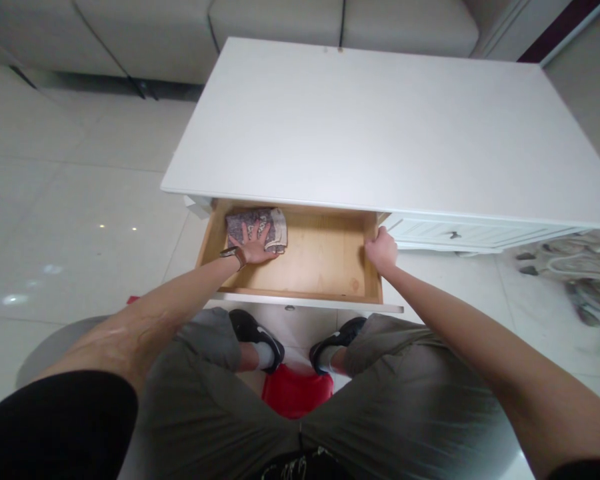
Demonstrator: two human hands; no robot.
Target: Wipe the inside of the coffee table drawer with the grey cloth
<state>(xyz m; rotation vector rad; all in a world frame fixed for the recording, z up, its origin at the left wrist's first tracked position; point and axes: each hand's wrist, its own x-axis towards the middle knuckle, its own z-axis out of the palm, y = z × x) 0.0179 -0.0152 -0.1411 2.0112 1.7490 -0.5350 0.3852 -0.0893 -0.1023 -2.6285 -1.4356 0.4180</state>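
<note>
A wooden drawer (325,257) stands pulled out from under a white table (380,127). In its back left corner lies a grey patterned cloth (275,223). My left hand (254,245) rests flat on that cloth with fingers spread; a watch is on the wrist. My right hand (381,248) is closed over the drawer's right side wall near the table edge.
A second white drawer front (455,233) with a small knob sits shut to the right. A beige sofa (280,23) stands behind the table. I sit on a red stool (295,393) on pale floor tiles. Some grey objects (575,273) lie on the floor at right.
</note>
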